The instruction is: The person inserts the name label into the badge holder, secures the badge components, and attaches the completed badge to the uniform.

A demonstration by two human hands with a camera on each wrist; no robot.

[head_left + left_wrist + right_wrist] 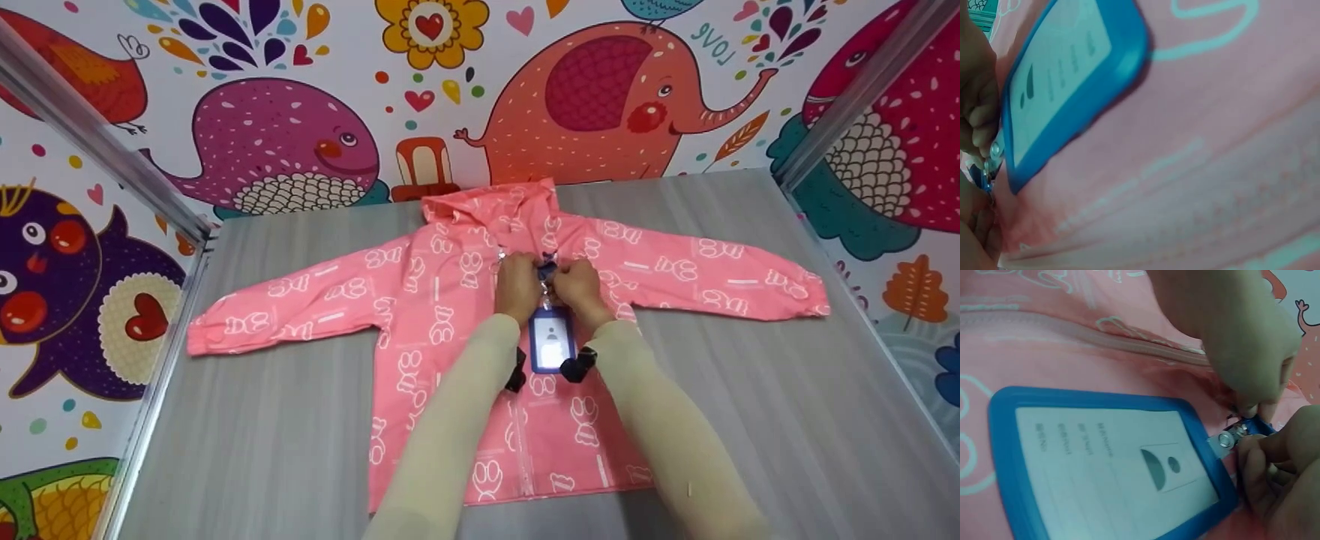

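Observation:
A pink hooded jacket [450, 315] with white line drawings lies spread front up, sleeves out to both sides. On its chest rests a blue-framed badge holder [551, 341] with a white card, its metal clip [1233, 435] toward the hood. My left hand [519, 285] pinches the short dark blue strap [547, 268] above the clip, close beside the jacket's zipper [1095, 337]. From the other side, my right hand [581, 289] pinches at the clip with thumb and fingers. Both hands' fingertips nearly meet, partly hiding strap and clip. The badge holder [1067, 84] looms large in the left wrist view.
The jacket lies on a grey wood-grain table [270, 420]. Behind it stands a wall [427, 105] with colourful cartoon animals, with printed panels on both sides too. Metal posts [862, 97] mark the back corners. Black wrist devices [577, 366] hang close over the badge holder.

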